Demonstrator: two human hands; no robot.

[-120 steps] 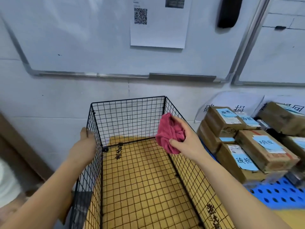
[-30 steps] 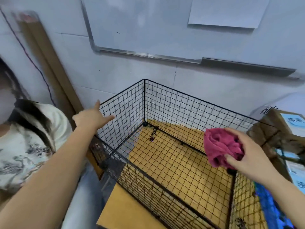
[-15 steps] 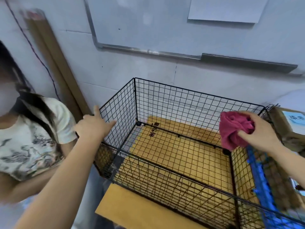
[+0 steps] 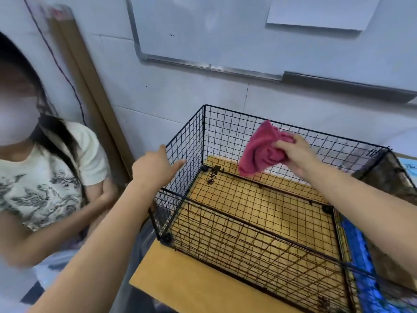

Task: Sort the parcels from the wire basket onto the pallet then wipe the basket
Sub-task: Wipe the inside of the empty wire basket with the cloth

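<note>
The black wire basket stands on a wooden table and holds no parcels; the tabletop shows through its mesh floor. My right hand grips a bunched pink cloth above the basket's back part, close to the rear wall. My left hand rests against the outside of the left wall near its top rim, fingers extended and thumb up. Brown parcels show blurred behind the basket's right wall, beside a blue pallet.
A person in a pale patterned shirt sits close at the left, next to my left arm. The wooden table ends just in front of the basket. A whiteboard hangs on the wall behind, and cardboard strips lean at the left.
My right hand has carried the pink cloth leftward from the basket's right rear corner to over its back middle. My left hand has stayed at the left wall.
</note>
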